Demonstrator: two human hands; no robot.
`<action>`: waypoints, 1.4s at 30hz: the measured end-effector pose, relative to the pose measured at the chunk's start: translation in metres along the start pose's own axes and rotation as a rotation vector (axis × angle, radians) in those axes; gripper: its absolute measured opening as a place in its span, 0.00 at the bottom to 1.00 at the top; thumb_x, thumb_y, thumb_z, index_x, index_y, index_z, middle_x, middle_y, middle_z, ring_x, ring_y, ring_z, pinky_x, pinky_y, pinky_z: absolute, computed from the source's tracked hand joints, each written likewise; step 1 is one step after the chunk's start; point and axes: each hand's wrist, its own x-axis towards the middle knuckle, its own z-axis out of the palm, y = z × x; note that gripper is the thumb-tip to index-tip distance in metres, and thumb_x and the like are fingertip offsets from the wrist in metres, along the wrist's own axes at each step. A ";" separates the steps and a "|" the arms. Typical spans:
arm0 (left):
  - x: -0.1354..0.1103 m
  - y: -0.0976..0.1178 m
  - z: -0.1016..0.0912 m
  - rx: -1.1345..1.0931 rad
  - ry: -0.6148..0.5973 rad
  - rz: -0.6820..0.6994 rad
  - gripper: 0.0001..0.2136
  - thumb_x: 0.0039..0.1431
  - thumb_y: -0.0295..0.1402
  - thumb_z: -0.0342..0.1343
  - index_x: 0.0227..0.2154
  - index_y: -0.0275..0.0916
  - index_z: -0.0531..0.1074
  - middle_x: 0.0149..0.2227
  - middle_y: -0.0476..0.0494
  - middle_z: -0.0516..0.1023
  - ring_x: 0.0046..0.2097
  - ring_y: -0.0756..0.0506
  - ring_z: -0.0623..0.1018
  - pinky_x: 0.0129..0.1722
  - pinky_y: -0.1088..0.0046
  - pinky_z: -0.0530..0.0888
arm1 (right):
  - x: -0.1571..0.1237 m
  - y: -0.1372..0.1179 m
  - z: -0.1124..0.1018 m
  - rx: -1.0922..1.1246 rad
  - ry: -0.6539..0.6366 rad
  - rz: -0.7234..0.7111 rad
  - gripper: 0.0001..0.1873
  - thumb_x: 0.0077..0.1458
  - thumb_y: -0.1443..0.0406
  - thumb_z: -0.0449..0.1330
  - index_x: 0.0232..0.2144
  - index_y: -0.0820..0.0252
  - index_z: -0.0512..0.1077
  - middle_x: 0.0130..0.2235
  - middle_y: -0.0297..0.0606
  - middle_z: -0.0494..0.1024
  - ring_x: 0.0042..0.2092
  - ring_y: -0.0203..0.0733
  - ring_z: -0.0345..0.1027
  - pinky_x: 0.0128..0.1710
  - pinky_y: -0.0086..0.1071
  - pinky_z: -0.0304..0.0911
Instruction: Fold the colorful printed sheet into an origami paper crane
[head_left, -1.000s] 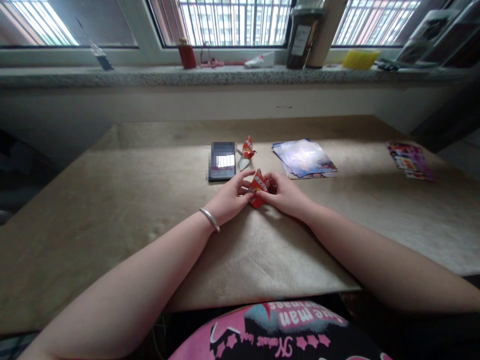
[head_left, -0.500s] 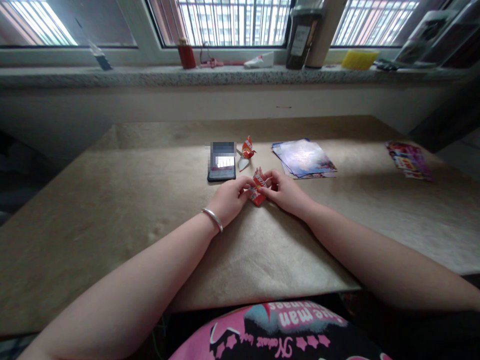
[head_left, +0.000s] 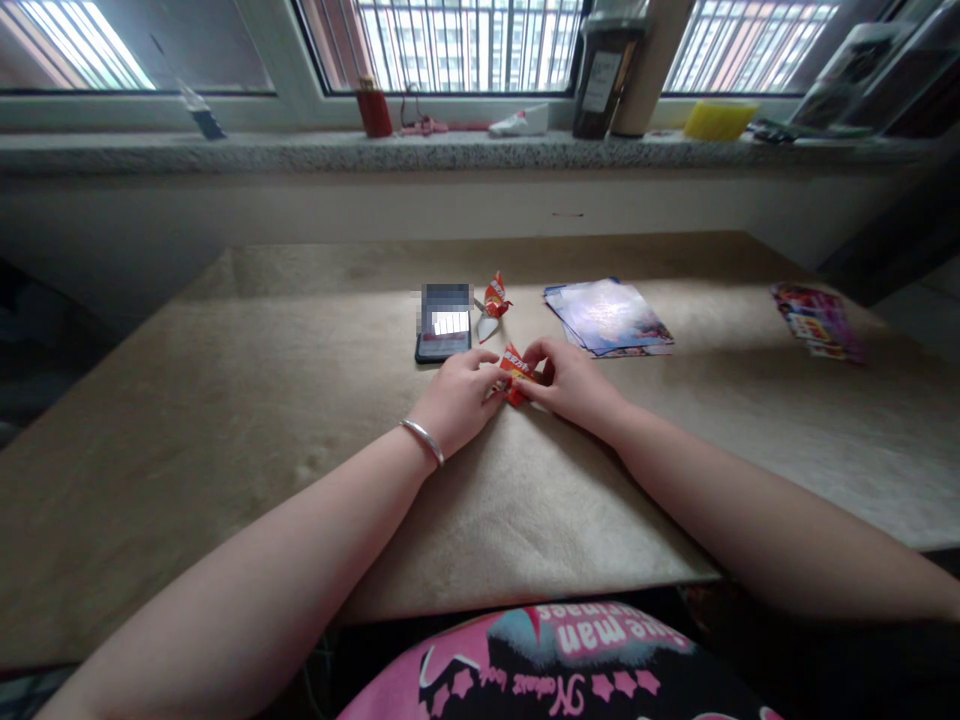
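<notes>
Between my hands, just above or on the table, is a small folded piece of red-orange printed paper (head_left: 514, 362) with white lettering. My left hand (head_left: 463, 392), with a silver bangle at its wrist, pinches its left side. From the other side my right hand (head_left: 564, 380) grips it with thumb and fingers. The fingertips cover part of the paper. Beyond them lies a similar folded red paper piece (head_left: 495, 296) with a pale, pointed lower part. A phone (head_left: 444, 345) with a lit, partly blurred screen rests left of that piece.
A stack of glossy printed sheets (head_left: 611, 312) lies right of centre on the table (head_left: 300, 400). Farther right are colourful printed papers (head_left: 817, 322). On the windowsill (head_left: 300, 152) stand a red bottle (head_left: 373, 112), a dark jar (head_left: 604, 80) and a yellow container (head_left: 720, 120).
The folded paper has turned in my fingers, and its top now sits slightly lower and to the left. Both hands have shifted a little; the things on the table are unmoved.
</notes>
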 end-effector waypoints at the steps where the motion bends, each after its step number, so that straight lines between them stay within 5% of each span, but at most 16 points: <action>1: 0.000 0.000 0.000 0.001 -0.007 0.016 0.08 0.56 0.28 0.53 0.36 0.35 0.75 0.45 0.38 0.74 0.45 0.44 0.73 0.48 0.65 0.70 | 0.000 -0.001 -0.001 -0.042 -0.002 -0.029 0.12 0.47 0.58 0.62 0.30 0.59 0.68 0.30 0.36 0.72 0.32 0.38 0.63 0.33 0.32 0.58; 14: 0.000 0.006 -0.010 0.153 -0.167 0.075 0.09 0.60 0.30 0.50 0.34 0.35 0.76 0.39 0.40 0.77 0.42 0.44 0.72 0.44 0.66 0.71 | 0.000 -0.002 -0.003 -0.191 -0.072 -0.050 0.17 0.43 0.53 0.64 0.34 0.57 0.73 0.35 0.39 0.73 0.39 0.45 0.63 0.39 0.36 0.58; 26: -0.004 0.007 -0.014 0.167 -0.188 0.069 0.09 0.59 0.29 0.50 0.34 0.37 0.76 0.37 0.39 0.75 0.40 0.44 0.74 0.42 0.66 0.71 | -0.004 -0.003 -0.013 -0.165 -0.113 -0.068 0.21 0.40 0.53 0.67 0.37 0.56 0.73 0.36 0.40 0.72 0.40 0.47 0.63 0.42 0.39 0.58; 32: -0.003 0.006 -0.014 0.105 -0.153 0.076 0.09 0.57 0.27 0.50 0.36 0.38 0.76 0.41 0.40 0.77 0.44 0.44 0.75 0.46 0.65 0.72 | -0.002 0.005 -0.016 0.019 -0.119 -0.045 0.10 0.51 0.60 0.58 0.34 0.58 0.75 0.32 0.38 0.73 0.33 0.38 0.64 0.36 0.32 0.59; 42: -0.004 0.002 -0.007 -0.019 -0.179 0.101 0.18 0.56 0.28 0.52 0.50 0.37 0.68 0.50 0.38 0.71 0.51 0.42 0.70 0.54 0.60 0.67 | 0.000 0.011 -0.011 0.089 -0.002 -0.006 0.09 0.51 0.66 0.57 0.33 0.59 0.76 0.35 0.39 0.74 0.33 0.38 0.65 0.35 0.33 0.62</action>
